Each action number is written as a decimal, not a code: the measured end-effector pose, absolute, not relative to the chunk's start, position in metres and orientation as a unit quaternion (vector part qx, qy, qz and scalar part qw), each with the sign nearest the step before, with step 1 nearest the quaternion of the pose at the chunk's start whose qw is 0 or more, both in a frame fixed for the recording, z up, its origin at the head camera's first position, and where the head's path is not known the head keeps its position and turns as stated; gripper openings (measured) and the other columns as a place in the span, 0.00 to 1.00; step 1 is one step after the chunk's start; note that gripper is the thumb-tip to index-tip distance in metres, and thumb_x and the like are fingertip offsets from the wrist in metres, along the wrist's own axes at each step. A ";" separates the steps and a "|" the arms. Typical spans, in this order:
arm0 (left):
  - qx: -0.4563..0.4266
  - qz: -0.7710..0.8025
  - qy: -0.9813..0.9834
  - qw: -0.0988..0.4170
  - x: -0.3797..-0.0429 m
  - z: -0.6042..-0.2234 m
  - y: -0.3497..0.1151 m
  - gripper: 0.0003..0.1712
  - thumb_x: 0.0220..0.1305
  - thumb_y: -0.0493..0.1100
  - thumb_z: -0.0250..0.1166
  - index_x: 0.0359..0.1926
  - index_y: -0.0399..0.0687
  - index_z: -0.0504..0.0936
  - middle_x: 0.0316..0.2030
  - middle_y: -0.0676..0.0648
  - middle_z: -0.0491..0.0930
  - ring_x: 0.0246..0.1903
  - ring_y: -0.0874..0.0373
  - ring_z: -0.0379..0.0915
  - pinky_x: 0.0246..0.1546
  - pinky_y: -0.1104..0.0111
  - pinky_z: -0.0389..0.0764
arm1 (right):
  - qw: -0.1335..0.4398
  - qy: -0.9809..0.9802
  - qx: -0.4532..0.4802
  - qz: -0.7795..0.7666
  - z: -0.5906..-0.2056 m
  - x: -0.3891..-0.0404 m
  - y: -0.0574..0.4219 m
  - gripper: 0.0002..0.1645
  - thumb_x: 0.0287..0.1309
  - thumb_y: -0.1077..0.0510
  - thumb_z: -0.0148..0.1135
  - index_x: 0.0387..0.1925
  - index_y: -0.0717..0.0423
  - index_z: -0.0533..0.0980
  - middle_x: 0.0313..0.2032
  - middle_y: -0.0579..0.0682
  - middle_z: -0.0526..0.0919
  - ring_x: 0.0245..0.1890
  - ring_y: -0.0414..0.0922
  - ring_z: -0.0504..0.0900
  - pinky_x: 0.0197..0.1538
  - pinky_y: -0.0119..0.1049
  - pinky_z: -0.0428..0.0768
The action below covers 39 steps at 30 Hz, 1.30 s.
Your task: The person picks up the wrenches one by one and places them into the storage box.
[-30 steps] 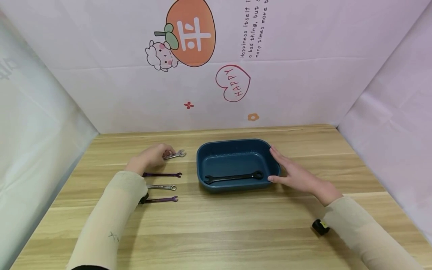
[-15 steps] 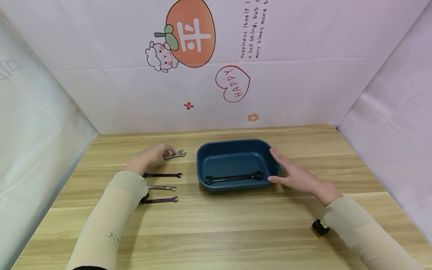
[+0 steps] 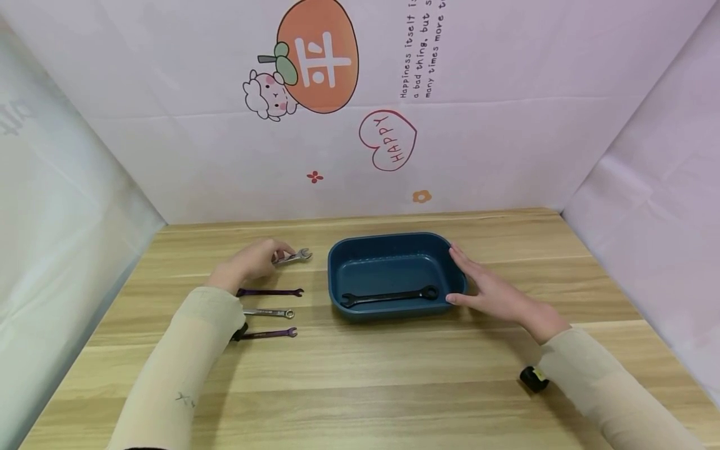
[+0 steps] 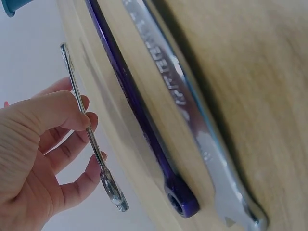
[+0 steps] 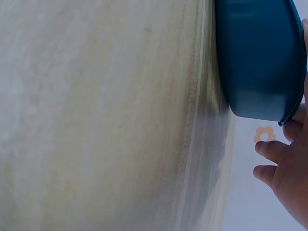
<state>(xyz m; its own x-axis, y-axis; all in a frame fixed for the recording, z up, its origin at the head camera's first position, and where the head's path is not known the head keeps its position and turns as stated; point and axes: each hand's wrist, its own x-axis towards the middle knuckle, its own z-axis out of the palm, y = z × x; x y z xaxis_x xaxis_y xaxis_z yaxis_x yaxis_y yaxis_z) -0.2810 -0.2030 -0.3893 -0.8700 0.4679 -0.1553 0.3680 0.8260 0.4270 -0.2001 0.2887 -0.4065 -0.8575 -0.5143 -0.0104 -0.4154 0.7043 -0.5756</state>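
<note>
My left hand pinches a silver combination wrench between thumb and fingers, its open jaw end pointing right toward the bin. In the left wrist view this wrench slants through the fingertips, close over the table. Beneath that hand lie a purple wrench, another silver wrench and a second purple wrench, in a row. A dark blue bin stands to the right, a black wrench inside along its near wall. My right hand touches the bin's right end, fingers extended, thumb at the near corner.
The wooden table meets a printed white backdrop behind the bin, with white sheets on both sides. A small black device is at the right wrist, and both forearms wear pale sleeves.
The left hand and its silver wrench have edged very slightly to the right. The right hand, bin and other wrenches stay as they were.
</note>
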 end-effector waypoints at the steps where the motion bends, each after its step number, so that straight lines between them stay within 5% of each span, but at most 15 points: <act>1: 0.219 0.194 0.948 0.127 -0.280 -0.388 -0.203 0.35 0.51 0.16 0.57 0.61 0.37 0.81 0.48 0.37 0.81 0.50 0.40 0.78 0.50 0.52 0.81 | 0.085 0.919 -0.253 -0.289 -0.406 -0.200 0.289 0.60 0.69 0.43 0.65 0.82 0.59 0.38 0.81 0.57 0.34 0.77 0.67 0.44 0.72 0.67 0.53; 39: 0.283 0.166 0.937 0.122 -0.254 -0.354 -0.181 0.32 0.57 0.17 0.59 0.62 0.39 0.82 0.50 0.40 0.82 0.50 0.45 0.78 0.49 0.56 0.82 | 0.090 0.922 -0.246 -0.284 -0.405 -0.200 0.289 0.59 0.70 0.42 0.64 0.82 0.54 0.36 0.81 0.55 0.34 0.77 0.66 0.44 0.71 0.68 0.52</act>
